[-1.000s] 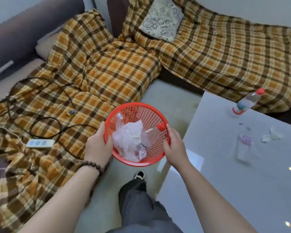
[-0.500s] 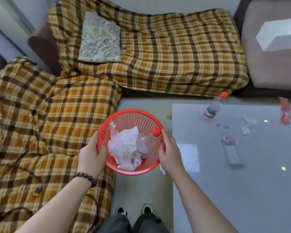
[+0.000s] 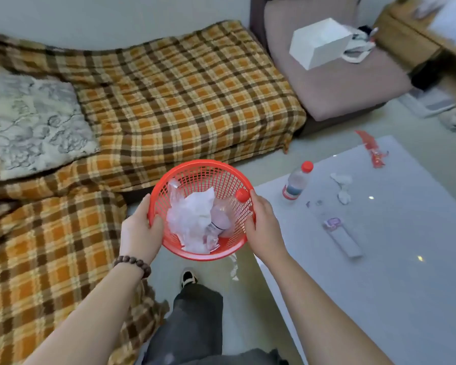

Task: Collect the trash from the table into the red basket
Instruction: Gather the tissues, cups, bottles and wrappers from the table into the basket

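I hold the red basket in the air between the sofa and the table, my left hand gripping its left rim and my right hand its right rim. Inside lie crumpled white plastic and a clear bottle with a red cap. On the grey table to the right stand a red-capped bottle upright, a flat clear bottle lying down, crumpled white tissue and a red wrapper at the far edge.
A sofa under an orange plaid blanket fills the left and back, with a patterned cushion on it. A white box rests on a brown seat at the back right. My leg and shoe are on the floor below the basket.
My view has swung to the right, bringing more of the table and the brown seat into sight. Both hands keep the same hold on the basket.
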`<act>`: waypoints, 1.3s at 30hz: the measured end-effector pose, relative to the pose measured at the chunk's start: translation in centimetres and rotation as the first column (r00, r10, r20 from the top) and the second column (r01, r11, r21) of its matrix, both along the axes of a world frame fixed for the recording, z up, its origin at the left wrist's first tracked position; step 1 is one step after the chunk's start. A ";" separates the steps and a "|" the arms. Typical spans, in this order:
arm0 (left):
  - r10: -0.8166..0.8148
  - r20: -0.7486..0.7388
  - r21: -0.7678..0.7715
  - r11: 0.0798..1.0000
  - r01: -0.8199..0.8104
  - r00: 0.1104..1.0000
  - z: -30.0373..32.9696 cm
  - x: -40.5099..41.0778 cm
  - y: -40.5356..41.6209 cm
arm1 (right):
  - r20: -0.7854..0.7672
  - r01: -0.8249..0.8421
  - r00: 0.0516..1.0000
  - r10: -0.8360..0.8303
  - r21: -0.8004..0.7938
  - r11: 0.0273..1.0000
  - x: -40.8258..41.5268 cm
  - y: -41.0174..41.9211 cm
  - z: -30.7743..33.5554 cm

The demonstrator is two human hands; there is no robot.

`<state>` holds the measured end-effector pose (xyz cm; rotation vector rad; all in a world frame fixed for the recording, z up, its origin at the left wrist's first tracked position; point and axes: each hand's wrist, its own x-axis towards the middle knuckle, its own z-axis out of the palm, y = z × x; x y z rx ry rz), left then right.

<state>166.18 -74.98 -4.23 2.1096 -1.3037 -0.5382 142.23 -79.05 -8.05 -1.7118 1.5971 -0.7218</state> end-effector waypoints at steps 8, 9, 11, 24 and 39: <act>-0.203 -0.048 -0.077 0.977 0.199 0.978 2.3 7.3 -15.4 | 0.025 0.176 0.984 -0.175 -0.025 0.984 6.9 -10.7 2.8; -0.212 -0.042 -0.078 0.975 0.209 0.976 2.4 7.7 -17.0 | 0.026 0.202 0.979 -0.201 -0.034 0.979 7.4 -11.8 3.0; -0.264 -0.022 -0.083 0.962 0.262 0.964 2.4 8.1 -19.9 | 0.021 0.247 0.969 -0.246 -0.048 0.968 7.8 -13.8 3.2; -0.518 -0.015 -0.016 0.855 0.518 0.855 -2.1 4.3 -39.3 | 0.043 0.525 0.850 -0.525 0.005 0.851 5.6 -27.1 -1.5; -0.849 -0.003 0.068 0.527 0.847 0.528 -0.9 -11.2 -58.5 | 0.030 0.877 0.473 -0.880 0.074 0.474 -1.9 -37.0 -0.7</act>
